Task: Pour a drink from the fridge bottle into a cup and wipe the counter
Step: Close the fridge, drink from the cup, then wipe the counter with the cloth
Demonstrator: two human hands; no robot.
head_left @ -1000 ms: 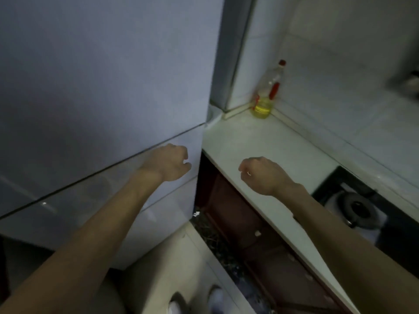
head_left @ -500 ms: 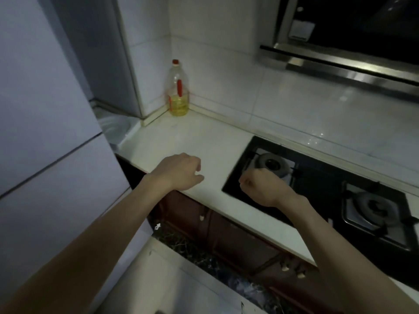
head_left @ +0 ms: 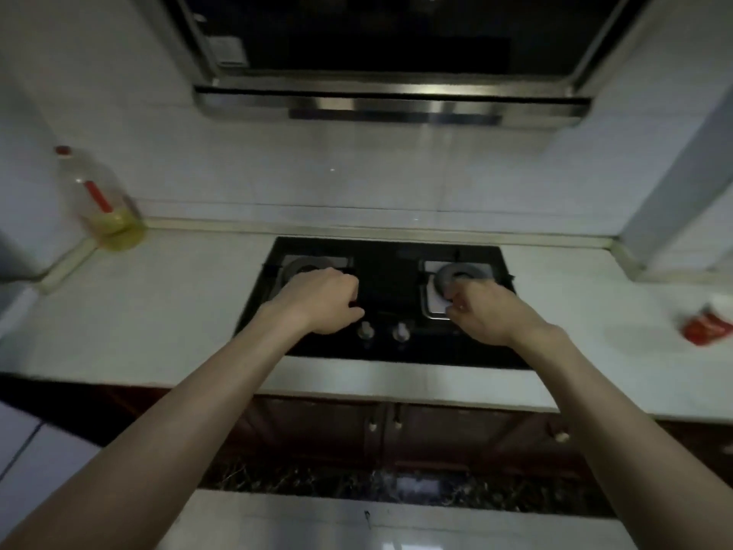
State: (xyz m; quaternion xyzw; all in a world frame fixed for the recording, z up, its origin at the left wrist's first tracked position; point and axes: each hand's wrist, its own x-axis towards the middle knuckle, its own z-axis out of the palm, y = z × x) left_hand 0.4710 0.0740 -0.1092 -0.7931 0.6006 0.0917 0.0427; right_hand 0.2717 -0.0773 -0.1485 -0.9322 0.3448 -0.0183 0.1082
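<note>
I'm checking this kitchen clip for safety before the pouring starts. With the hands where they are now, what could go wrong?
Both fists, the left hand and the right hand, hang over the gas hob, near its two knobs; a bump might turn one. The oil bottle stands at the corner of the counter, where a wiping sweep could tip it.

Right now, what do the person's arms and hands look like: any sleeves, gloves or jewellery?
Both forearms are bare up to the frame edge, with no sleeves in view. The left hand and right hand wear no gloves. No watch or wristband shows on either wrist. The picture is too dim and soft to tell about rings.
</note>
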